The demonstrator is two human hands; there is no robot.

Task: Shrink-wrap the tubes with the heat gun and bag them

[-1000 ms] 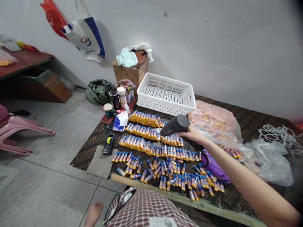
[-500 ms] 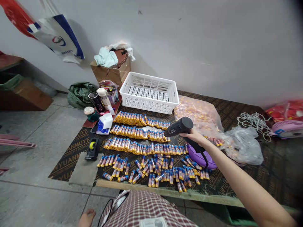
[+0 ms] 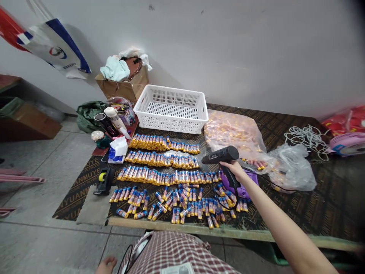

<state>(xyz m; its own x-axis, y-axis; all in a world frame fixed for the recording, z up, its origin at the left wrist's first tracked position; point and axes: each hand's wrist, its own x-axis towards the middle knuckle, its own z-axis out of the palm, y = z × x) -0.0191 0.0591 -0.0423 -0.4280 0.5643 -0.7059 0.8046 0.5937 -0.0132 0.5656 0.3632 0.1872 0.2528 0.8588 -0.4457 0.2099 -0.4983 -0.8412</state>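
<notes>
My right hand [image 3: 233,170] grips the handle of a black heat gun [image 3: 221,155], its barrel pointing left above the low table. Below the nozzle lie several rows of small blue-and-orange tubes [image 3: 159,160], neat at the back and jumbled [image 3: 182,201] toward the front edge. A purple object [image 3: 244,187] lies on the table right under my wrist. My left hand is out of view.
A white plastic basket [image 3: 171,109] stands at the back of the table. A clear bag of orange items [image 3: 233,131], another plastic bag [image 3: 291,167] and a white cord [image 3: 306,139] lie to the right. A tape dispenser [image 3: 103,181], bottles [image 3: 112,118] and a cardboard box [image 3: 122,85] sit left.
The heat gun and my right hand have drifted right, away from the rows, with the barrel now more level. The camera has panned right.
</notes>
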